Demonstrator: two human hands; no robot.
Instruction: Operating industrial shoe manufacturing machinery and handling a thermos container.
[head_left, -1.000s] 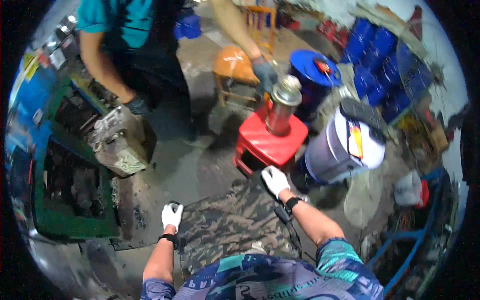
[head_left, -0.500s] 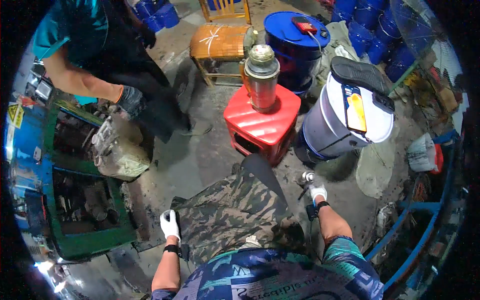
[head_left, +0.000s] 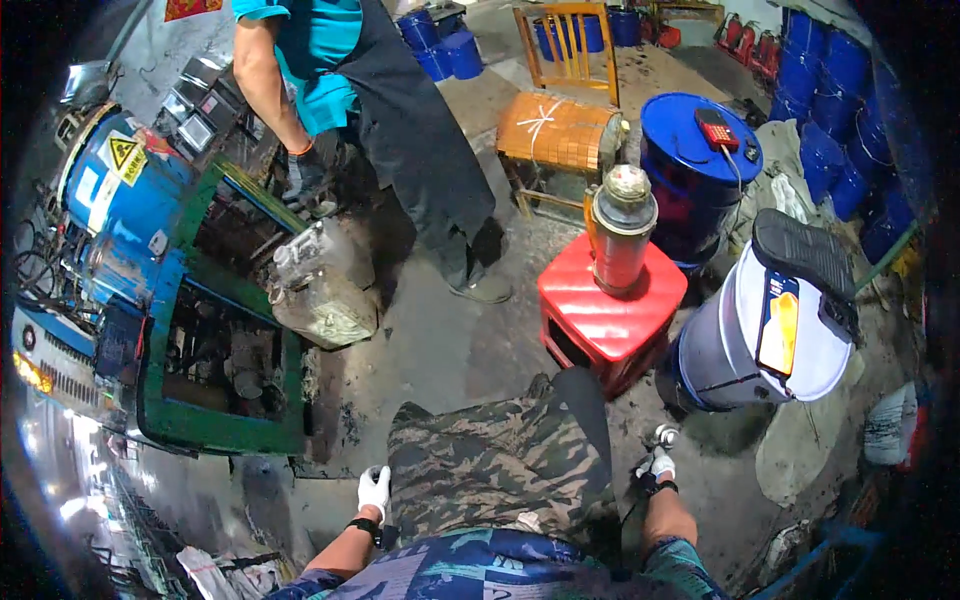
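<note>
My left hand (head_left: 374,491), in a white glove, hangs beside my left thigh. Its fingers are loosely curved with a gap at the thumb, and no object shows in it. On the other side, my gloved right hand (head_left: 657,466) is closed, low by my right leg. A shiny, round metal-ended tool (head_left: 665,435) with a dark part beside it sticks out ahead of the fingers; its exact kind is unclear. In front of me stands a red plastic stool (head_left: 610,310) with a steel flask-like container (head_left: 625,230) on top.
At left, a co-worker's dark-gloved hand (head_left: 305,175) is near a dirty, pale block-like object (head_left: 325,290) beside a green metal frame (head_left: 220,430). A white drum (head_left: 725,310) carries a phone (head_left: 778,325) and a black sandal (head_left: 805,255). Behind are a blue drum (head_left: 690,185) and wooden chair (head_left: 565,130).
My view has swung left and up, so the surroundings sit farther right and lower. Both my hands stay down at my sides. The co-worker's gloved hand stays near the pale object.
</note>
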